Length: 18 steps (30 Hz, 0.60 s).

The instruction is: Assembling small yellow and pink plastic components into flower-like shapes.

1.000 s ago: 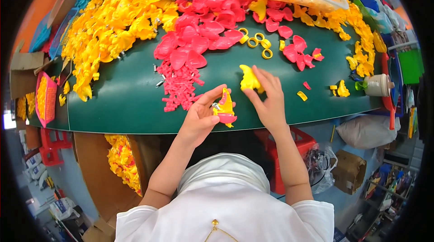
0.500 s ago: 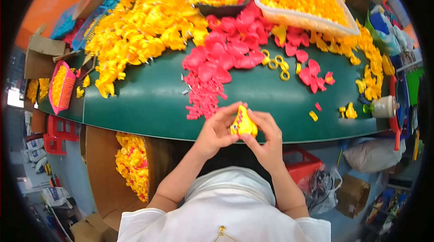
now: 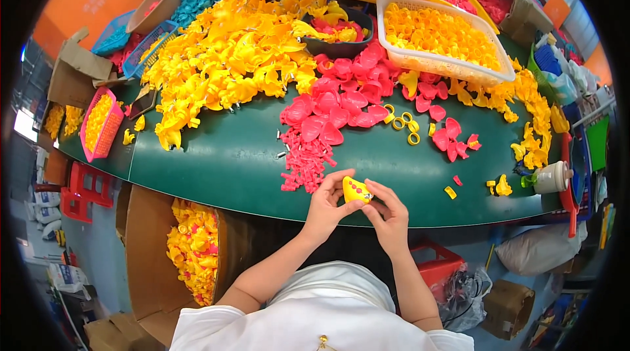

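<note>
Just over the near edge of the green table, a small yellow plastic toy piece (image 3: pixel 355 189) with a row of pink marks and a dark eye-like spot sits between my two hands. My left hand (image 3: pixel 321 212) grips it from the left, thumb along its lower side. From the right, my right hand (image 3: pixel 391 221) closes on it with thumb and fingertips. A pile of small pink plastic parts (image 3: pixel 305 164) lies just beyond my left hand. Behind that is a heap of pink shell-shaped pieces (image 3: pixel 338 105). Several yellow rings (image 3: pixel 413 138) lie farther right.
A large yellow heap of parts (image 3: pixel 230 56) covers the far left of the green table (image 3: pixel 216 167). At the back stand a white tub (image 3: pixel 446 65) of yellow pieces and a dark bowl (image 3: pixel 338 47). A pink basket (image 3: pixel 102 124) stands left; below is a cardboard box (image 3: pixel 147 246) of yellow parts.
The toy piece has turned in my hands: its narrow end pointed up before, and now it lies more sideways with the eye-like spot to the right. The whole view has shifted slightly.
</note>
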Each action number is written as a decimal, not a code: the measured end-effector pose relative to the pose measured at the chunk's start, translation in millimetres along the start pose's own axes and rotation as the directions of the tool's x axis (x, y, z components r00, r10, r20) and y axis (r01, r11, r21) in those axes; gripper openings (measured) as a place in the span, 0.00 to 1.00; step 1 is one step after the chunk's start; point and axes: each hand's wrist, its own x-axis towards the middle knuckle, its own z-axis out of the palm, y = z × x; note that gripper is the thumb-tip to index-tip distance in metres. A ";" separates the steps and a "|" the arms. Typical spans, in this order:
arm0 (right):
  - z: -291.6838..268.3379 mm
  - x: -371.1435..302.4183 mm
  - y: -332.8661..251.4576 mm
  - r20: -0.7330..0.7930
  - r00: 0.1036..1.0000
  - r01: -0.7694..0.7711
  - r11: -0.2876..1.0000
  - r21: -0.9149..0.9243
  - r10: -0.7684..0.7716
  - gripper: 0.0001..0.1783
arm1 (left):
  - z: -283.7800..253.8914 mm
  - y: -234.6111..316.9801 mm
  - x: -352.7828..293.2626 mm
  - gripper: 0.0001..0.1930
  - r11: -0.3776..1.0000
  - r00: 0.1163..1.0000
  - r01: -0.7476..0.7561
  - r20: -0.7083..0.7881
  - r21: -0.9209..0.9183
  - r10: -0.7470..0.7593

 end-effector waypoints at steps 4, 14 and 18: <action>-12.2 5.0 11.6 0.037 0.999 0.030 0.980 0.196 -0.038 0.19 | -0.8 6.0 5.4 0.24 0.997 0.991 0.065 0.121 -0.048 -0.059; -14.8 0.0 14.9 -0.008 1.000 0.024 0.945 0.326 -0.023 0.14 | 8.4 -5.6 0.6 0.12 0.981 0.985 -0.136 0.122 0.139 0.119; -16.1 5.6 2.9 0.006 0.999 -0.043 0.969 0.241 0.043 0.11 | 5.6 -3.7 5.4 0.12 0.990 0.992 -0.103 0.086 0.097 0.095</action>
